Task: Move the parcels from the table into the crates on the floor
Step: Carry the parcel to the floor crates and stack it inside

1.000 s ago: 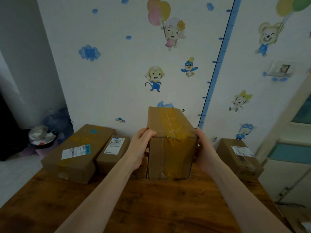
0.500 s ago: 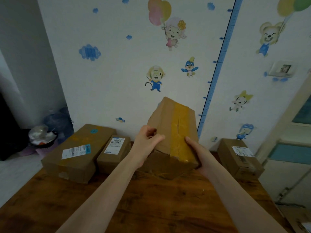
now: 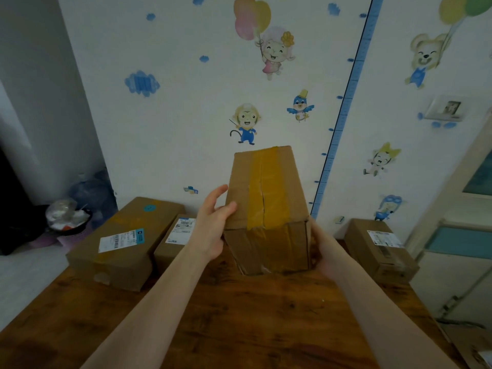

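A brown cardboard parcel (image 3: 266, 206) with a yellow tape strip is lifted above the wooden table (image 3: 239, 315), tilted with its far end up. My left hand (image 3: 213, 225) presses its left side, thumb on the top face and fingers spread. My right hand (image 3: 323, 251) cups its lower right corner from below. Three other parcels lie on the table: a large one (image 3: 125, 241) at the left, a small one (image 3: 175, 235) beside it, and one (image 3: 380, 249) at the right. No crates are in view.
The table stands against a wall with cartoon stickers and a blue height chart (image 3: 346, 102). On the floor at the left are a bin with rubbish (image 3: 66, 217) and a bag. A door (image 3: 466, 222) is at the right.
The parcel has risen off the table and turned, its taped face now toward me. My right hand slid under its lower right corner; my left hand opened against its side.
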`<state>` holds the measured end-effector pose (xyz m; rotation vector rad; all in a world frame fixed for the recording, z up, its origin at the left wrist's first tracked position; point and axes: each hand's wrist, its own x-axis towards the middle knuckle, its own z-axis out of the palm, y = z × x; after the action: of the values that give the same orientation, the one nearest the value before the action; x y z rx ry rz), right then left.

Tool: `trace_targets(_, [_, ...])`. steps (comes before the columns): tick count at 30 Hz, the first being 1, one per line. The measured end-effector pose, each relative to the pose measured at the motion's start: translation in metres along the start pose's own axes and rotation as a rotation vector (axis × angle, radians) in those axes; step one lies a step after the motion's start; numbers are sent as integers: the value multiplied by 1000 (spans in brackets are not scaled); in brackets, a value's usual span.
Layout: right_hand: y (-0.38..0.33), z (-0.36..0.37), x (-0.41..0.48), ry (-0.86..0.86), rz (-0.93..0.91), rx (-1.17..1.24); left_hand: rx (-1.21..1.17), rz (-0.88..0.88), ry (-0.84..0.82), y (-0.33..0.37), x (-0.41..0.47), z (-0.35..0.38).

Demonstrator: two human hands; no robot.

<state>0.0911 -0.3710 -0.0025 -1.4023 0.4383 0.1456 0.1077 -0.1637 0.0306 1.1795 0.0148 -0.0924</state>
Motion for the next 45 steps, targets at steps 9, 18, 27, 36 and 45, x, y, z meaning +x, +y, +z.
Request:
trace_targets(9, [0,-1,-5,97,-34,129,594,103,66,-1,4,-21])
trace_targets(18, [-1,6,-9,77,-107,151,505,-259,-98,-14,2,-18])
trace_targets(27, [2,9,-8,118,-124,222,432,-202,-19,-22,13,-20])
trace_targets(36, [0,14,-8,104,-151,219,451,-165,21,-28,17,-27])
trace_targets(45, [4,26,-1,95,-160,203,554,-148,-15,-32,21,-35])
